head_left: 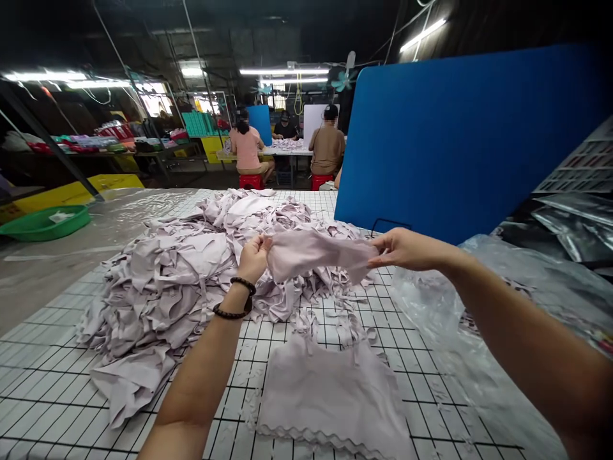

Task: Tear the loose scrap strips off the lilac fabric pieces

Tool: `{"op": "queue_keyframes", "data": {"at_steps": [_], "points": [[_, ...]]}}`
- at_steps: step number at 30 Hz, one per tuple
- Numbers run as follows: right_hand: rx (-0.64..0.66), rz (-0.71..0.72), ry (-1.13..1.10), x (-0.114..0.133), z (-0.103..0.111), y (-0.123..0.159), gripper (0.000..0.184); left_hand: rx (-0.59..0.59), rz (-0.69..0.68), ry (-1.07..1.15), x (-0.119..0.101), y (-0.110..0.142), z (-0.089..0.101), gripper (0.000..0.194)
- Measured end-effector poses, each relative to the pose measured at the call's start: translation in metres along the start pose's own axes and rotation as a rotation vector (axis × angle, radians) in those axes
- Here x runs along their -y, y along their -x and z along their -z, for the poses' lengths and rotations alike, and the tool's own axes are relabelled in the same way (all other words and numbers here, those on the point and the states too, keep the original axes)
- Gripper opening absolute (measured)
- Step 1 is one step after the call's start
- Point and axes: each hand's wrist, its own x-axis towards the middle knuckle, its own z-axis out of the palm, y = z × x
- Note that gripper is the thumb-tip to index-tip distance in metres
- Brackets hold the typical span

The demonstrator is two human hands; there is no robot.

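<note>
Between my two hands a pale lilac camisole (313,252) is stretched sideways above the table. My left hand (255,257) is closed on its left end, fingers curled in. My right hand (395,249) pinches the opposite end between thumb and fingers. Below, a matching camisole (330,393) with a scalloped hem lies flat, its straps pointing away from me. A big heap of the same lilac garments (177,275) spreads behind and to the left of my left hand.
The table (43,390) has a white cover with black grid lines. A tall blue board (450,140) stands at the right, with clear plastic bags (431,306) below it. A green basin (52,223) sits far left. Several people sit at a table in the background.
</note>
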Motion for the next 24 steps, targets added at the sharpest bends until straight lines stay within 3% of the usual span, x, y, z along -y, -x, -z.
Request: {"op": "queue_keyframes", "data": {"at_steps": [6, 11, 16, 24], "points": [[0.1, 0.008, -0.118, -0.019, 0.008, 0.014, 0.042, 0.127, -0.068, -0.189, -0.002, 0.003, 0.009, 0.034], [0.126, 0.065, -0.129, -0.022, 0.001, 0.021, 0.032, 0.179, -0.126, -0.372, -0.005, 0.006, 0.009, 0.022], [0.109, 0.095, 0.0, -0.02, -0.018, 0.025, 0.016, 0.317, -0.15, -0.546, 0.001, 0.007, 0.009, 0.016], [0.141, 0.135, 0.174, -0.015, -0.03, 0.028, 0.02, 0.408, -0.163, -0.54, 0.03, 0.019, 0.012, 0.03]]}}
